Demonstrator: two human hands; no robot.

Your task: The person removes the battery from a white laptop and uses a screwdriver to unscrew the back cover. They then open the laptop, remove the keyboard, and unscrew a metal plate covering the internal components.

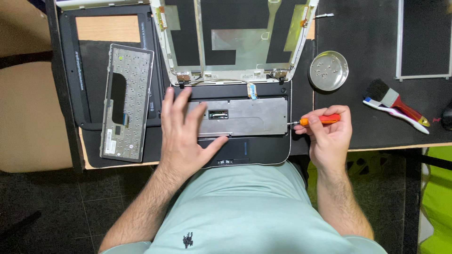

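A small opened laptop lies at the table's front edge, its keyboard taken out and a bare metal plate showing. My left hand rests flat on the left part of that plate and the palm rest, fingers spread. My right hand grips a small screwdriver with an orange handle; its tip touches the right edge of the laptop base. The lid stands open behind, screen panel removed, foil and cables exposed.
The removed keyboard lies face down to the left on a black bezel frame. A round metal dish with screws sits right of the hinge. A brush and a toothbrush lie further right; a flat panel at the back right.
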